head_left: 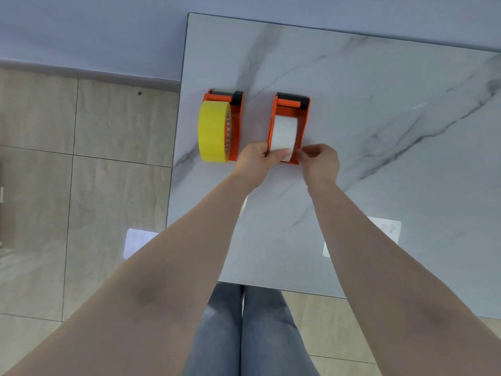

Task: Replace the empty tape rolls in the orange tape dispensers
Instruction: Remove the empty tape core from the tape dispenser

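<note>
A white grey-veined marble tabletop (379, 131) stands against a pale wall (81, 28), beige floor tiles (40, 185) beside it. On it, the right orange plastic tape dispenser (303, 123) holds a white tape roll (284, 134); the left hand (256, 160) grips the roll, the right hand (320, 161) pinches the dispenser's near edge. Left of it sits a second orange dispenser (237, 118) with a yellow tape roll (212, 131).

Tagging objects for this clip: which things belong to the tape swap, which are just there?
Job:
left orange dispenser with yellow tape roll
right orange dispenser with white tape roll
left hand gripping the white roll
right hand pinching at that dispenser's near end

Just there:
marble-pattern table
tiled floor
</note>
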### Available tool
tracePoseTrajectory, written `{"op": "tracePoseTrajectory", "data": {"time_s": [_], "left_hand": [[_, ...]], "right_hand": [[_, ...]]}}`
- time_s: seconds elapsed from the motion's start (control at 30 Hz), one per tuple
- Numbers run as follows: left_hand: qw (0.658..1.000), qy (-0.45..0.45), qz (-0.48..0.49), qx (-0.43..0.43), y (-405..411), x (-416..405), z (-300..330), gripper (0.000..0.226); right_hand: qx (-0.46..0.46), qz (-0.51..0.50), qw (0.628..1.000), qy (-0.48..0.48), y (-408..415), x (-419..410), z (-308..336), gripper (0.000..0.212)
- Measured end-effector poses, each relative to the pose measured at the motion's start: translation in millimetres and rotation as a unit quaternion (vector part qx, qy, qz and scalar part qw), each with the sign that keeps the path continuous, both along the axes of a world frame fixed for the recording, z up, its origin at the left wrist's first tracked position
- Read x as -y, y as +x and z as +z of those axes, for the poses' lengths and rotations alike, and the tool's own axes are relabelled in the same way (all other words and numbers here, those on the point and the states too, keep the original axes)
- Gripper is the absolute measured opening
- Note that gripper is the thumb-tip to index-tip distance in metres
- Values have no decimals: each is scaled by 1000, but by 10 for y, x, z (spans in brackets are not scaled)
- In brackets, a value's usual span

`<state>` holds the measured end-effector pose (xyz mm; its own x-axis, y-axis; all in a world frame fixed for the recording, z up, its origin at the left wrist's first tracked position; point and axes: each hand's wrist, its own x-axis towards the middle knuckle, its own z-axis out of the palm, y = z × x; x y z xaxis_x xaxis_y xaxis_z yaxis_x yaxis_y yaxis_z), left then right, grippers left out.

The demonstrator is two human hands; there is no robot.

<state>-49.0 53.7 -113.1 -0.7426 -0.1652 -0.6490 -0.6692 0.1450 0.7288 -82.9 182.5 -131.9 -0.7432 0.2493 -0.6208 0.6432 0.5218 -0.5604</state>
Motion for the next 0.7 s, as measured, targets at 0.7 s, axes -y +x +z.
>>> {"op": "tracePoseTrajectory", "data": {"time_s": [0.7], "left_hand": [[988, 95, 112, -51, -382, 62, 612, 53]], "right_hand": [[104, -14, 994, -7, -114, 74, -83, 28]]}}
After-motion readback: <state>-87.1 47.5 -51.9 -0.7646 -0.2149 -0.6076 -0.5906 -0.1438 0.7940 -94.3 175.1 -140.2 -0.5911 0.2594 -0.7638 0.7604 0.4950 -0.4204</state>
